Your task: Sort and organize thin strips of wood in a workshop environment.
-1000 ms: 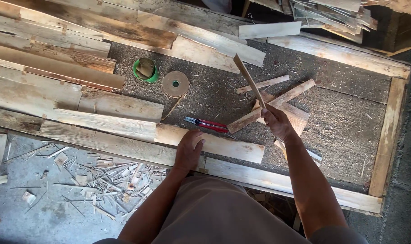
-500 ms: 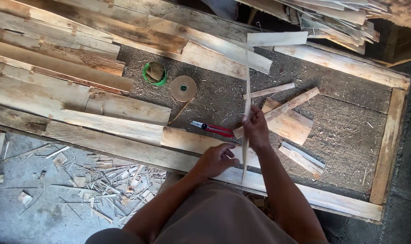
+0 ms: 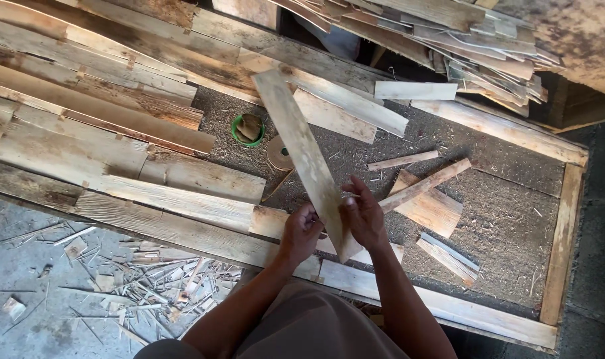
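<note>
- Wooden slat (image 3: 301, 156), long and pale, is being held tilted above the bench (image 3: 502, 193), its lower end between both hands.
- Left hand (image 3: 301, 233) and right hand (image 3: 363, 214) fingers are gripping its edges.
- Judging by the grip, inspecting is underway; any next move needs a steady two-handed hold.

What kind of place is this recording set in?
Probably a rough woodworking workshop: both hands hold a thin wood slat over a sawdust-strewn workbench, with stacked veneer strips behind and wood offcuts on the floor.
</note>
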